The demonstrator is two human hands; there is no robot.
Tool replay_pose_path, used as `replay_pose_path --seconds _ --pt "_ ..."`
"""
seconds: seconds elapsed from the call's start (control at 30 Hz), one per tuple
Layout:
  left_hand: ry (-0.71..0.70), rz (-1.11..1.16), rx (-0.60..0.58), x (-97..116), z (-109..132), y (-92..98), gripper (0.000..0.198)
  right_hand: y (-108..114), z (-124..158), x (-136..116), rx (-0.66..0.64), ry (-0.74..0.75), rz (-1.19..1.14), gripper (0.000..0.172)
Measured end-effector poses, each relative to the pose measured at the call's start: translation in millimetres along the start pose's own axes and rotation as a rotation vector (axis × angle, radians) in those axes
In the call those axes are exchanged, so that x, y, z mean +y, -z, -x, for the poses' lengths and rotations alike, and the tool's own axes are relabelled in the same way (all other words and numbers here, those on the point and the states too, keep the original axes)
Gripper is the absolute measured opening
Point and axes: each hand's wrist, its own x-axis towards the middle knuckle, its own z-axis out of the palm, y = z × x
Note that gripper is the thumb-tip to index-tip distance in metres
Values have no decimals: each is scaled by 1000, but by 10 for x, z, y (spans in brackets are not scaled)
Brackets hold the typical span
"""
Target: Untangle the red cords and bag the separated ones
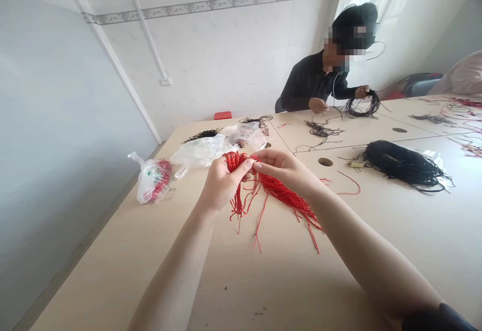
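**Red cords in both hands, snag risk**

My left hand [222, 185] and right hand [284, 168] are closed on a bunch of thin braided red cords [280, 190] over the pale worktop [263, 281]. Loose tails hang free; a slack grip could tangle them. A black cord hank [402, 165] lies right.

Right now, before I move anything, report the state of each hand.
Left hand: closed, holding the bundle of red cords.
Right hand: closed, gripping the same bundle.
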Motion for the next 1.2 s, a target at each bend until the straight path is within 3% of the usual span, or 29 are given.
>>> replay_pose_path --seconds 0.23,0.4,0.57,0.87,1.2 --pt "27 -101 27 -12 7 -5 23 149 16 -41 207 15 198 23" --pt "53 -77 62 -53 -17 -21 30 129 49 -115 89 39 115 23" --pt "121 128 63 -31 -29 -56 25 119 65 -129 26 39 66 20" --pt "197 241 24 -36 -14 -48 18 85 48 -55 167 47 283 14" --pt "234 254 -49 -13 -34 -37 18 135 40 -104 117 40 164 12"
